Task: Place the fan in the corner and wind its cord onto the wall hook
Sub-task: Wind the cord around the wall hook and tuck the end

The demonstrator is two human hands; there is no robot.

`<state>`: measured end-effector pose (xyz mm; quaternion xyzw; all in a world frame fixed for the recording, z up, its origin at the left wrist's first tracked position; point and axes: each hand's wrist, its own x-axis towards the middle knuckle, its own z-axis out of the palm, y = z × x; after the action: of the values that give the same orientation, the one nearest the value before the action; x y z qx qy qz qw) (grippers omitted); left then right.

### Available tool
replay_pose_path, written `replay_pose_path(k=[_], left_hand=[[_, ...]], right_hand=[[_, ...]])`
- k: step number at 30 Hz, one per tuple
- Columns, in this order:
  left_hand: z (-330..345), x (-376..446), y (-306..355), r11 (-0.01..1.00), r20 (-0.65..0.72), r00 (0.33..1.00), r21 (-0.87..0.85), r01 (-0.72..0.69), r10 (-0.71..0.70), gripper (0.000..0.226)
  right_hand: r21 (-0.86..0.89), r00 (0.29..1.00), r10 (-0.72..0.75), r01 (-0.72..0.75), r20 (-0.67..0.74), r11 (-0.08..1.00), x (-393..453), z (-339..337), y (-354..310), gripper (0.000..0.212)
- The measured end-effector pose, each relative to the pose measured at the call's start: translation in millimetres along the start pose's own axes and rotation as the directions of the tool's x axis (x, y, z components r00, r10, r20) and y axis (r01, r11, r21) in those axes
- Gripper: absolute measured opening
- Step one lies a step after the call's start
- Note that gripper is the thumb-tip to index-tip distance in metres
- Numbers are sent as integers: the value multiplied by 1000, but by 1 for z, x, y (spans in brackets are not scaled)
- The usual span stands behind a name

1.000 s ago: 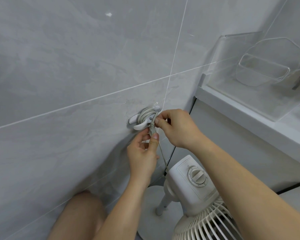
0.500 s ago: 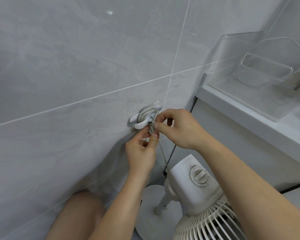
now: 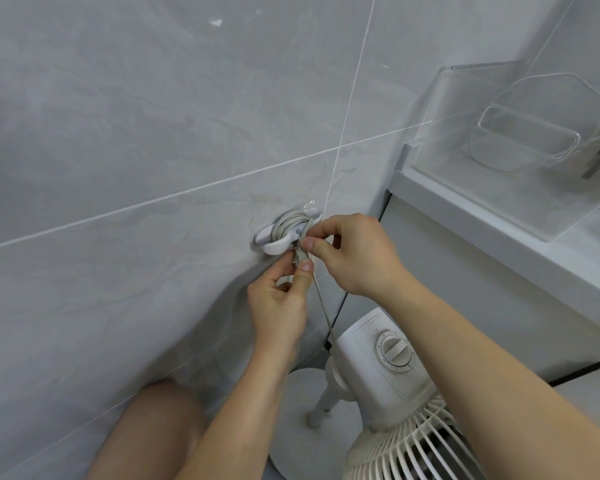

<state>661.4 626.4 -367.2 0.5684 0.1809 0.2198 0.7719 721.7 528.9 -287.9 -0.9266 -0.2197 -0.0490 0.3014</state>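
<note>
A white wall hook [image 3: 274, 247] is fixed to the grey tiled wall, with the grey cord [image 3: 286, 226] coiled round it in several loops. My left hand [image 3: 279, 306] pinches the cord's end just below the hook, thumb up against it. My right hand [image 3: 354, 254] pinches the cord right at the hook, above the left thumb. A thin strand of cord [image 3: 321, 311] runs down to the white fan [image 3: 388, 368], which stands in the corner below with its dial facing up and its grille at the bottom right.
A white counter ledge [image 3: 465, 216] juts out on the right at hook height, carrying a clear plastic container [image 3: 520, 143]. My bare knee [image 3: 153, 431] is against the wall at the bottom left. The fan's round base [image 3: 298, 396] sits on the floor.
Both hands stay at the hook with only small finger shifts; my right thumb and forefinger have closed in on the cord by the hook. The coil looks unchanged.
</note>
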Motion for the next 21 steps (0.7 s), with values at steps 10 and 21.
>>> replay_pose_path(k=[10,21], left_hand=[[-3,2,-4,1000,56,998,-2,12,-11,23],[3,1,-7,994,-48,994,53,-99,101,25]], right_hand=[[-129,996,55,-64,-77,990,-6,4,-10,17],[-246,992,-19,-13,-127,969,-5,6,-13,22]])
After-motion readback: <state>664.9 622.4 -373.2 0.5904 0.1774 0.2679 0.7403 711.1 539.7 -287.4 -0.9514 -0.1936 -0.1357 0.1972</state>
